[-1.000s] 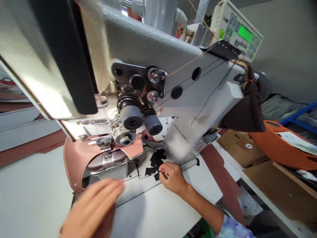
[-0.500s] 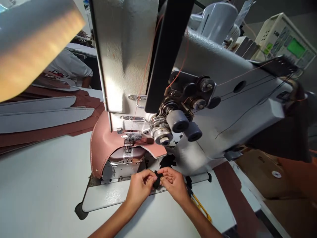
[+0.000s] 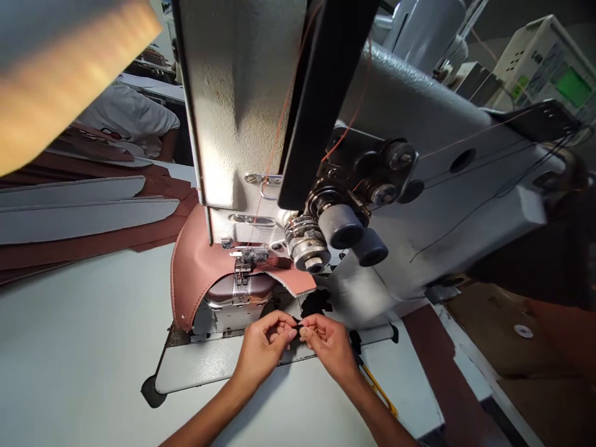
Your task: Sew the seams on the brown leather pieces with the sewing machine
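Your left hand (image 3: 263,351) and right hand (image 3: 329,347) are together, pinching a small black piece (image 3: 298,325), just before the pink leather (image 3: 195,276) under the sewing machine (image 3: 442,205).

Work area at a sewing machine (image 3: 242,105)

The left hand (image 3: 263,351) and right hand (image 3: 328,347) hover side by side above the machine bed (image 3: 190,369), a small scrap (image 3: 298,325) between their fingertips, just before the presser foot (image 3: 242,279), which sits on a curved leather panel (image 3: 190,273). Further scraps (image 3: 315,303) lie right of the foot. The desk (image 3: 84,323) extends left, with stacked leather strips (image 3: 69,211) beyond it; a cardboard box (image 3: 498,329) lies right; a control panel (image 3: 544,68) stands behind the machine.
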Tool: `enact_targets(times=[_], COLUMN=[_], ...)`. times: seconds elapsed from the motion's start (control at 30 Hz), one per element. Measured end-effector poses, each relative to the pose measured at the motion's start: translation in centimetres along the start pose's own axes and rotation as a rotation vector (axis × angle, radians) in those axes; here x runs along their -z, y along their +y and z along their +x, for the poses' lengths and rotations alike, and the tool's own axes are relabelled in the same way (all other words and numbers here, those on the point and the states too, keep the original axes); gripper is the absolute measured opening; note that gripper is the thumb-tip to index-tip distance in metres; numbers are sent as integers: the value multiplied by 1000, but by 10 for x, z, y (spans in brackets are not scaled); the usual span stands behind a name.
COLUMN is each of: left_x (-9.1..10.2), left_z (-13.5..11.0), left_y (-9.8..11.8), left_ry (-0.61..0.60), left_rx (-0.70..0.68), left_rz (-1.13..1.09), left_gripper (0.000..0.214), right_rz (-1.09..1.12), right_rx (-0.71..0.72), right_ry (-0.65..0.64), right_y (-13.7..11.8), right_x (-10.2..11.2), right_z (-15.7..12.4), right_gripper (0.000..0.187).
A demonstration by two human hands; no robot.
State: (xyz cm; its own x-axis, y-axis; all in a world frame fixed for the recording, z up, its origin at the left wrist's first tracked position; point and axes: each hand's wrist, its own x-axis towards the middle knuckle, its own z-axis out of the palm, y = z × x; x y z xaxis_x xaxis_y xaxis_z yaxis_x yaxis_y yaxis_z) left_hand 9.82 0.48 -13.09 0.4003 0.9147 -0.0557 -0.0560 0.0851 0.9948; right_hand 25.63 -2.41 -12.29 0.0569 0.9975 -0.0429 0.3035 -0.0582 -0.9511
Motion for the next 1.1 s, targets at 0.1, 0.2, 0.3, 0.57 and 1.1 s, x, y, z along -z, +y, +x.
enact_targets(times=[0.1, 0.2, 0.3, 0.57, 1.1], left_x=[1, 0, -2, 6, 64], left_z=[-1, -5, -10, -26, -54], left_y=[5, 16, 25, 37, -28], left_ry=[-57, -82, -67, 41, 85], left_rx=[34, 64, 85, 76, -230], left_rz=[-125, -220, -278, -303, 602], left_gripper=[26, 38, 47, 45, 24], right_rz=[-50, -57, 4, -33, -713], right_rx=[104, 174, 191, 347, 1212], right_ry=[39, 34, -54, -163, 399], right_y=[-12, -19, -19, -29, -107], right_x=[0, -1, -2, -20, -58], right_z=[-4, -4, -2, 1, 27], right_gripper=[18, 7, 16, 26, 29])
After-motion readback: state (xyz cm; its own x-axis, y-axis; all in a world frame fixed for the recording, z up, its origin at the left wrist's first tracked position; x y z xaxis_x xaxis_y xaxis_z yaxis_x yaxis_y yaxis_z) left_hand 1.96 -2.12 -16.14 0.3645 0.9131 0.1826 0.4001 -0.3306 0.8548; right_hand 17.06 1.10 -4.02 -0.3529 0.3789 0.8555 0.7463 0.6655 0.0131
